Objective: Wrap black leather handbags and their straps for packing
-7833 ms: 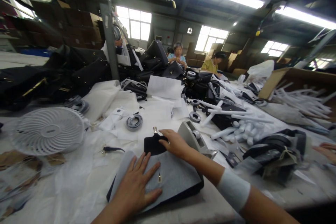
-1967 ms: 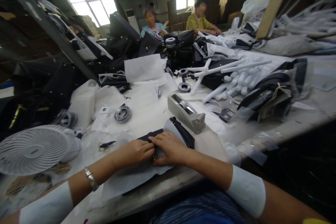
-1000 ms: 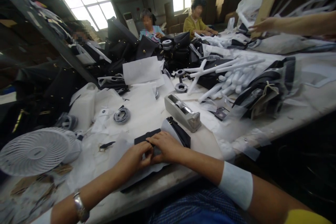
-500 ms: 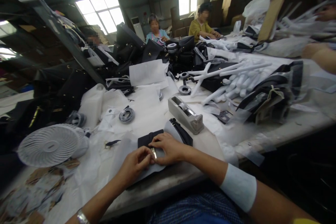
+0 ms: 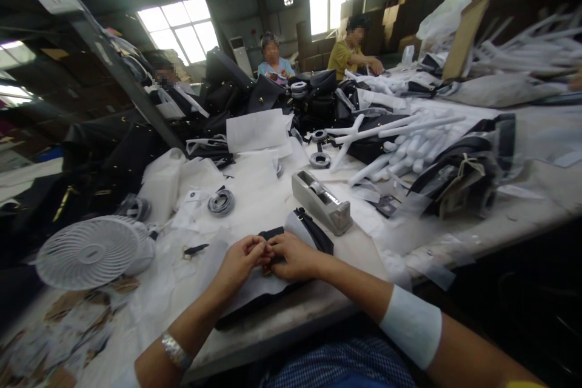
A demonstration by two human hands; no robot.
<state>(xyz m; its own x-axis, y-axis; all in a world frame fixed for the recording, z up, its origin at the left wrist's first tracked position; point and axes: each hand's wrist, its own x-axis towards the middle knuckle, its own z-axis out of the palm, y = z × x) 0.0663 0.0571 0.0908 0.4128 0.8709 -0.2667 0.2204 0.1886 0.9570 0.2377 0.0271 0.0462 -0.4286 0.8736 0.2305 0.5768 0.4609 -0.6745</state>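
A black bag lies at the table's near edge, partly covered by a sheet of grey tissue paper. My left hand and my right hand meet on top of it, fingertips pinched together on the bag's black flap, where a small metal clasp sits. My fingers hide most of the clasp. A silver bracelet is on my left wrist and a white sleeve cuff on my right forearm.
A grey tape dispenser stands just beyond the bag. A white fan lies at the left. Tape rolls, white paper sheets, white foam tubes and black bags crowd the table. Three people sit at the far end.
My hands went from lying flat on the tissue-covered bag to pinching together at the flap's clasp. In the last half second the left hand moved up against the right.
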